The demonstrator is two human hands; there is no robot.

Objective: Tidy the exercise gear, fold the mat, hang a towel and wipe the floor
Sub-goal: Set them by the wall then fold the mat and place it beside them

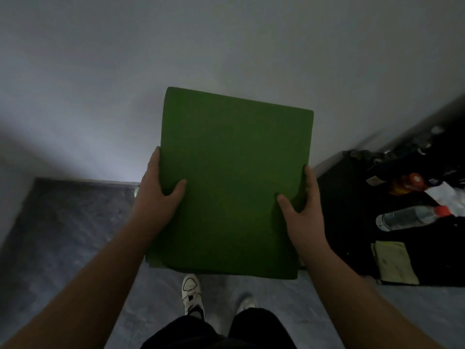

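I see the folded green rectangular mat (234, 182) held up off the grey floor (63, 235), in front of a pale wall (201, 46). My left hand (161, 192) has its grip clamped on the mat's left edge, thumb on top; my right hand (302, 210) has its grip clamped on the right edge likewise. To the right, a dark sheet (352, 235) carries a clear plastic bottle with a red cap (410, 217) lying on its side and a yellow-green cloth (395, 263). White shoes (191, 295) stand below the mat.
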